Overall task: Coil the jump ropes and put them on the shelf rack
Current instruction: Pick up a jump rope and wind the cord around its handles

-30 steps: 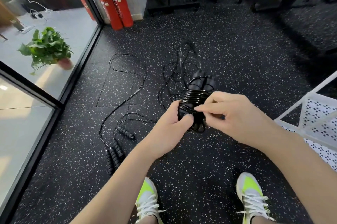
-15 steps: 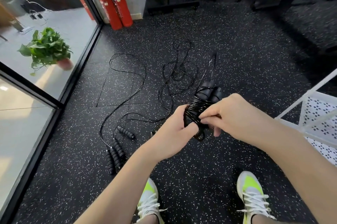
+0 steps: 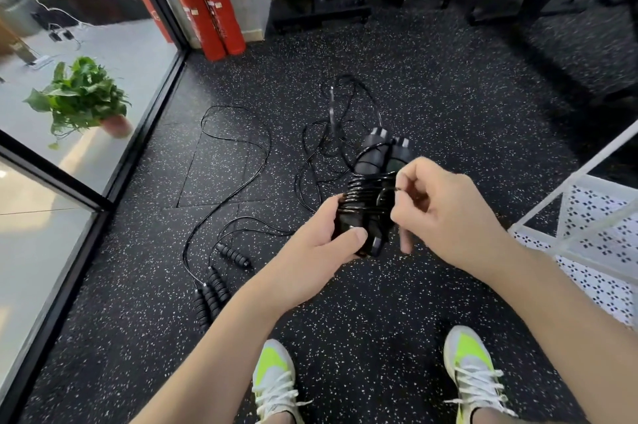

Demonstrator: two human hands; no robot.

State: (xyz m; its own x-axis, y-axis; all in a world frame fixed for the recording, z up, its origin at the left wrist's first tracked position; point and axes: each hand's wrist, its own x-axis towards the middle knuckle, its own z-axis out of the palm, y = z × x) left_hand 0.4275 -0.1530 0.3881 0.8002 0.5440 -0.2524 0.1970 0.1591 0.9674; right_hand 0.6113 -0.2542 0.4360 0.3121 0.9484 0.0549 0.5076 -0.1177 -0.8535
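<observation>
The right hand (image 3: 445, 213) swung from the bundle's front toward 3 o'clock, drawing the rope's tail sideways (pinched at its fingertips), while the coiled jump rope (image 3: 366, 202) tilted slightly toward 1 o'clock.

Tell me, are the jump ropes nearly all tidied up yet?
Not yet. Nothing visible sits on the white shelf rack. One rope is in hand: the left hand grips its handles, with many turns of cord already wound round them, and the right hand pinches the cord. Loose cord trails on the floor, and more ropes with ribbed handles lie uncoiled.
</observation>
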